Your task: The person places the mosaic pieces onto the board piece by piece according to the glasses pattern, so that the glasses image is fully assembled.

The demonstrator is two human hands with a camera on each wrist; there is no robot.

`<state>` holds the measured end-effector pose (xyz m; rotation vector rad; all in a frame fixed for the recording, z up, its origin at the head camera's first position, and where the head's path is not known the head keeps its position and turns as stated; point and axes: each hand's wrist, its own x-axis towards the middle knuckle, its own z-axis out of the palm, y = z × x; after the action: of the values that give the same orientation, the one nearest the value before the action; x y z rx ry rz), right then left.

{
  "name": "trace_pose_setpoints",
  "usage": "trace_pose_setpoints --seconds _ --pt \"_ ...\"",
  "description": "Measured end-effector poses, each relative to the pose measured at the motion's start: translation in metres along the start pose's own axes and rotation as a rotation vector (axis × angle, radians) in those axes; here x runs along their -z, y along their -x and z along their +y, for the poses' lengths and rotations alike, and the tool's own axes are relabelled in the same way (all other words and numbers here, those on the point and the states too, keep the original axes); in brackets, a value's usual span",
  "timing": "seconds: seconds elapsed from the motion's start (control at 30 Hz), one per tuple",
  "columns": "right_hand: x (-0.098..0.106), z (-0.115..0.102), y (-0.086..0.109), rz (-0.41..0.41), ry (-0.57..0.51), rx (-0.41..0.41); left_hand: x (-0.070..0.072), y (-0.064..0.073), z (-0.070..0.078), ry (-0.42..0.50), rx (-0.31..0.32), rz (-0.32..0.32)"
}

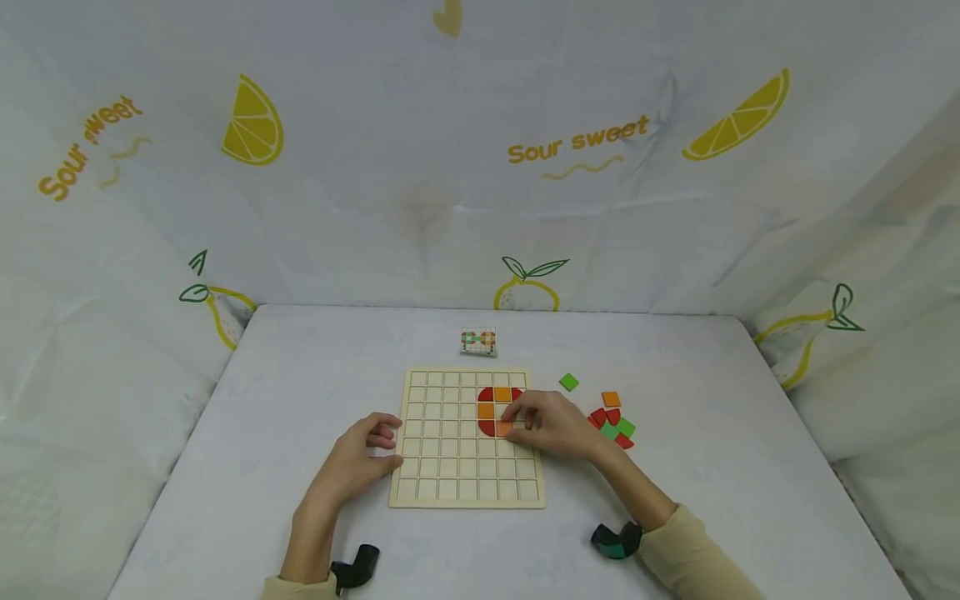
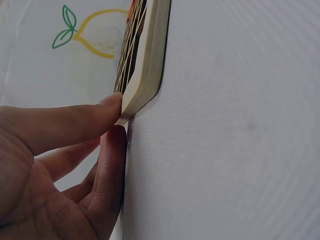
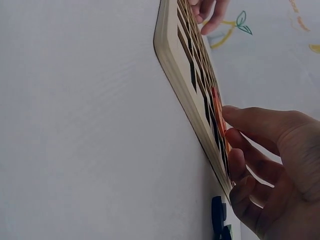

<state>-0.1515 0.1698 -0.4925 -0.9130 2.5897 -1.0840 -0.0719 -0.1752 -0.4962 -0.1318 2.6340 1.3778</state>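
A pale wooden grid board [image 1: 447, 493] lies flat on the table. My left hand [image 1: 355, 461] rests at its left edge, thumb and fingertips spread apart and touching the rim; the left wrist view shows the thumb tip right on the board's side. Over the right part of the grid, my right hand [image 1: 555, 425] pinches an orange square tile [image 1: 504, 428] between thumb and index finger, down at a cell. Beside it sit red quarter-round tiles [image 1: 487, 428] and other orange square tiles [image 1: 486, 410] in their cells. The right hand partly hides this group.
Right of the board lies a loose pile of red and green tiles [image 1: 610, 432], with an orange tile [image 1: 611, 399] and a green tile [image 1: 568, 382] apart from it. A small pattern card [image 1: 478, 342] stands behind the board. Black curved objects [image 1: 356, 567] lie near both wrists.
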Motion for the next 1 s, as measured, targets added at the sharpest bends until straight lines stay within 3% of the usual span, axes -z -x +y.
trace_pose_setpoints --seconds 0.17,0.4,1.0 --pt "0.002 -0.001 0.001 0.019 -0.003 0.005 0.000 0.000 0.000 0.008 -0.003 -0.002" --pt "0.011 0.003 0.010 0.058 -0.034 -0.076 0.000 0.000 0.000 0.011 0.001 -0.002" --pt "0.063 0.042 0.054 0.214 0.004 -0.265 -0.001 -0.001 -0.001 0.007 -0.006 0.003"
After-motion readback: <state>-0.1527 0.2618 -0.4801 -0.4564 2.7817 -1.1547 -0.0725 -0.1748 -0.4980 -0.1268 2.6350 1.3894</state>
